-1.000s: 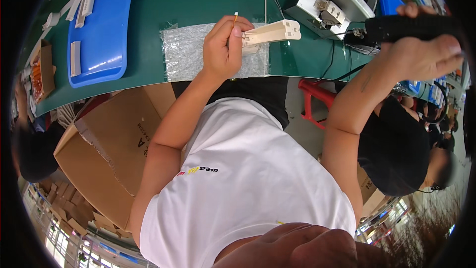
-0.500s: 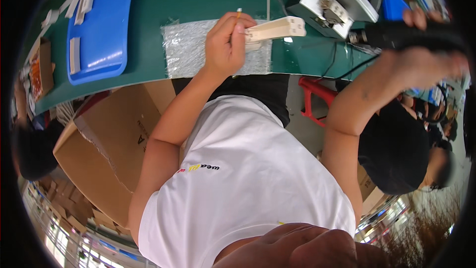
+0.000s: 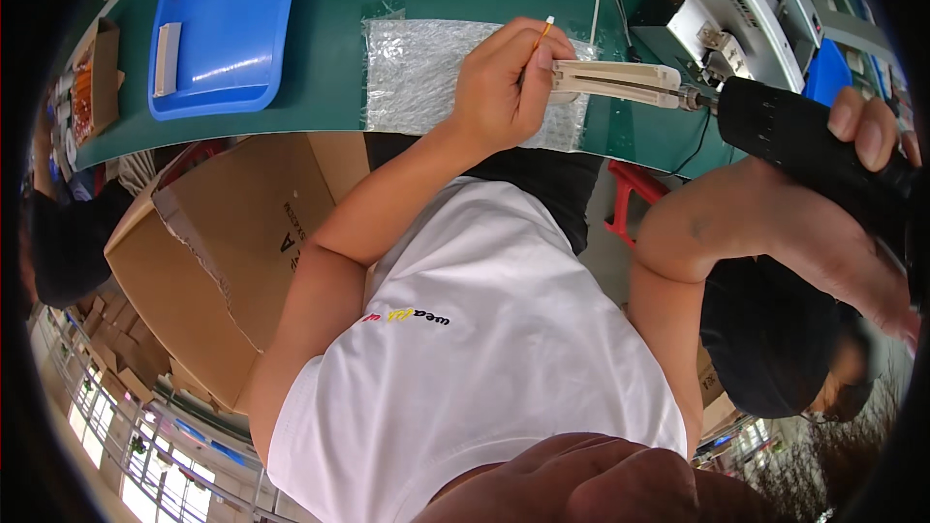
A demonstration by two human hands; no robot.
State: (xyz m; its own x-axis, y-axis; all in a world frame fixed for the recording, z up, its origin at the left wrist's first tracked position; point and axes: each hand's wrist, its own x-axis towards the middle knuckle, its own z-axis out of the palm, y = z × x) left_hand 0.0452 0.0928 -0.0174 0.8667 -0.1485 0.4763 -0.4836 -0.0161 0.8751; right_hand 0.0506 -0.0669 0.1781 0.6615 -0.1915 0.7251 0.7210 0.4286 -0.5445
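My left hand (image 3: 502, 89) is closed round one end of a long cream plastic housing (image 3: 625, 84), held above a sheet of bubble wrap (image 3: 417, 77). A thin yellow wire (image 3: 544, 31) with a small white end sticks up past the fingers. My right hand (image 3: 867, 126) grips a thick black power screwdriver (image 3: 785, 131) lying almost level. Its metal tip (image 3: 696, 99) meets the free end of the housing, and whether a screw sits there is too small to tell.
A blue tray (image 3: 223, 48) with white plastic strips stands on the green table (image 3: 329, 29). At the back right is a white-and-grey machine (image 3: 741, 19). An open cardboard box (image 3: 223, 252) stands left of my lap, and a red stool (image 3: 630, 199) is below the table edge. Another person in black (image 3: 775, 339) sits at right.
My right hand has brought the screwdriver down and in, so its tip now reaches the housing's end. The housing has tilted from rising rightward to slanting slightly down. The whole view has shifted.
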